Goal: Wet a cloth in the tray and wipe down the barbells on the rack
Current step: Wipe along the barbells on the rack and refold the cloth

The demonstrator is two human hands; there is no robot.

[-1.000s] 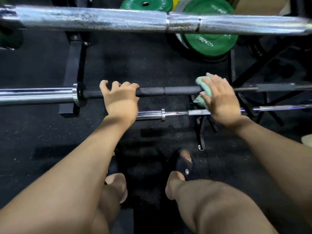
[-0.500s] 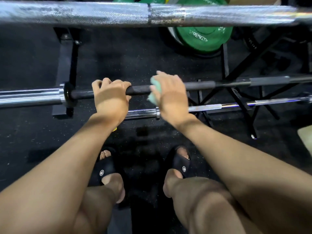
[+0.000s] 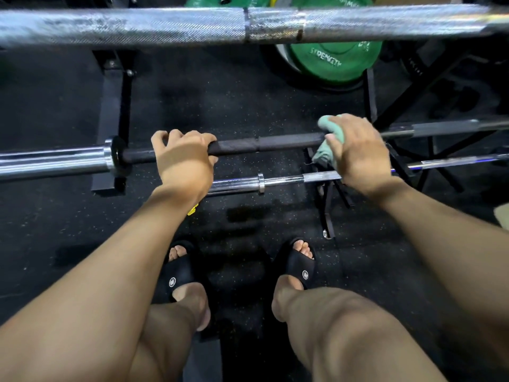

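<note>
A black-shafted barbell (image 3: 275, 143) with a chrome sleeve on its left end runs across the middle of the view. My left hand (image 3: 183, 161) grips its dark shaft near the collar. My right hand (image 3: 358, 150) holds a green cloth (image 3: 332, 133) wrapped over the same shaft further right. A thick knurled silver barbell (image 3: 165, 26) lies across the top of the view, closer to the camera. A thinner chrome barbell (image 3: 278, 181) sits lower, just beyond my wrists. No tray is in view.
Green weight plates (image 3: 330, 60) stand behind the bars at the top. A black rack upright (image 3: 111, 111) rises on the left, and black crossed stand legs (image 3: 327, 205) spread on the right. My sandalled feet (image 3: 297, 260) stand on black rubber flooring.
My right hand slid the cloth left along the black shaft up to my left hand, then back right to its present spot. My left hand kept its grip.
</note>
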